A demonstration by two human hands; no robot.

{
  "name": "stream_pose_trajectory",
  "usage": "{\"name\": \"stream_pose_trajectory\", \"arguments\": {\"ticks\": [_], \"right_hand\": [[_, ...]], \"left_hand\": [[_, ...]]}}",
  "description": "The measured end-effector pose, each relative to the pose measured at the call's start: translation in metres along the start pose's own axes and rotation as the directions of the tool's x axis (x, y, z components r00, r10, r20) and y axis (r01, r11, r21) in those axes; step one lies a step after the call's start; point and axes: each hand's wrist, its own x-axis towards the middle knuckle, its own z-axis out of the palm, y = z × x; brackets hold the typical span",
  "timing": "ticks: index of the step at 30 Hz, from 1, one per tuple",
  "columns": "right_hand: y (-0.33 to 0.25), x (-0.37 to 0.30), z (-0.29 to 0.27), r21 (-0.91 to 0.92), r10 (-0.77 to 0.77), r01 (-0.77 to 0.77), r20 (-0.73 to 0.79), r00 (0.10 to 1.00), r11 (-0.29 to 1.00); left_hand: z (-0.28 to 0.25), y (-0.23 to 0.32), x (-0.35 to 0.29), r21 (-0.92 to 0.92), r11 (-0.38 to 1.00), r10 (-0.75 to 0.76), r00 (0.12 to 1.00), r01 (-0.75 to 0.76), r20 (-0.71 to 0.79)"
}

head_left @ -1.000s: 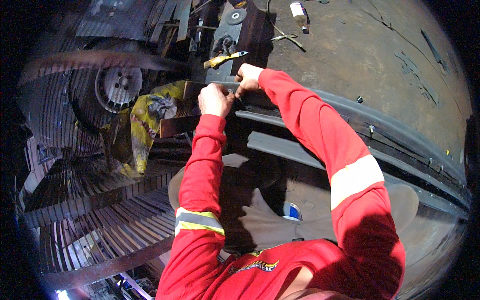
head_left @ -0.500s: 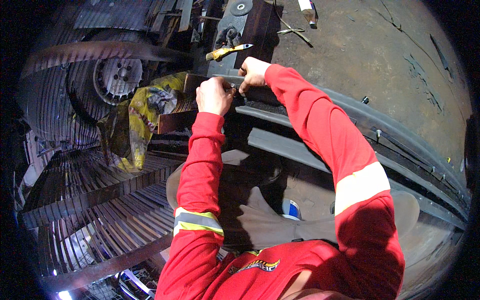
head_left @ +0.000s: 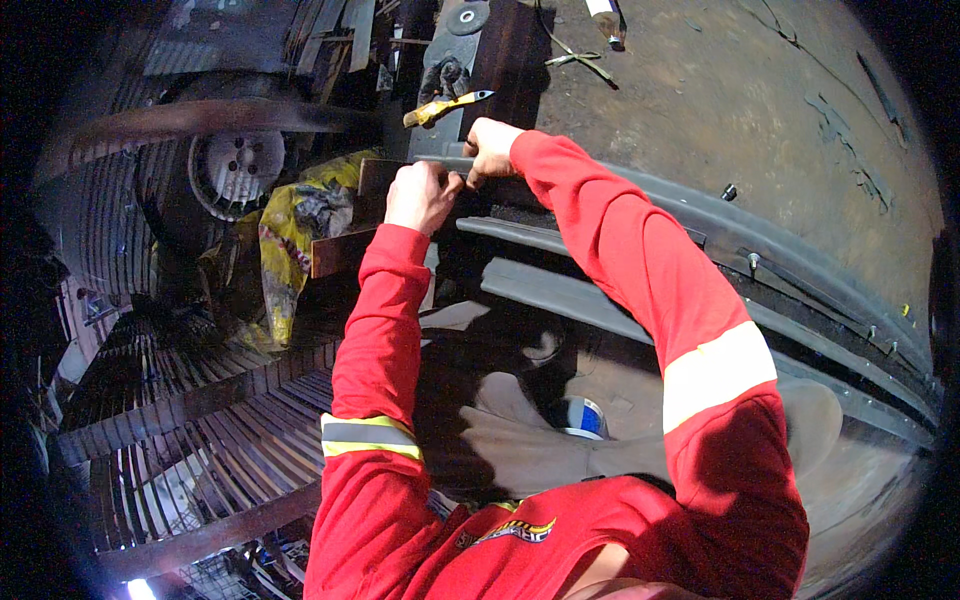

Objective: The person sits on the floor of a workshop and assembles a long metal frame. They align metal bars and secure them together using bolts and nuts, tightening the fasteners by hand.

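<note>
My left hand (head_left: 421, 196) is closed, its fingertips pinched together at the near end of a long grey metal rail (head_left: 640, 182). Close beside it, my right hand (head_left: 492, 150) reaches down with thumb and fingers pressed together at the same end. Whatever sits between the fingertips is too small and shaded to make out. Several bolts stand along the dark channel of the rail, one bolt (head_left: 754, 261) upright to the right of my right sleeve. Below lies another grey strip (head_left: 560, 296), partly hidden by that sleeve.
Beyond my hands lie a yellow-handled paintbrush (head_left: 447, 108), a dark glove (head_left: 443, 78) and a grinding disc (head_left: 468, 17). A bottle (head_left: 606, 22) lies farther back. Yellow stained cloth (head_left: 285, 240), a wheel (head_left: 237, 165) and slatted metal racks (head_left: 220, 440) fill the left.
The whole view has shifted slightly, so the scene sits a little farther left. Both hands stay close together at the rail end, with the fingers slightly repositioned.
</note>
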Motion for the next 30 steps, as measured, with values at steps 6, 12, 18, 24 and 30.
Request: {"name": "stream_pose_trajectory", "arguments": {"ticks": [6, 12, 18, 24, 30], "right_hand": [[-0.006, -0.006, -0.005, -0.068, 0.006, -0.006, 0.004, 1.0, 0.998], [-0.004, -0.005, -0.005, -0.06, 0.004, -0.004, 0.002, 1.0, 0.998], [-0.006, -0.006, -0.006, -0.074, 0.023, -0.023, 0.004, 1.0, 0.997], [-0.008, -0.007, -0.005, -0.06, 0.022, -0.022, 0.002, 1.0, 0.998], [-0.005, -0.004, -0.006, -0.064, 0.037, -0.037, 0.013, 0.999, 0.997]], "left_hand": [[-0.004, 0.008, -0.003, 0.028, 0.996, -0.082, 0.997, 0.082, 0.015], [-0.004, 0.011, -0.004, 0.066, 0.994, -0.087, 0.996, 0.088, -0.015], [-0.004, 0.017, -0.002, 0.132, 0.986, -0.102, 0.994, 0.105, -0.031], [-0.002, 0.017, -0.003, 0.123, 0.984, -0.121, 0.988, 0.132, -0.092], [-0.004, 0.02, -0.005, -0.019, 0.985, -0.171, 0.979, 0.17, -0.112]]}}
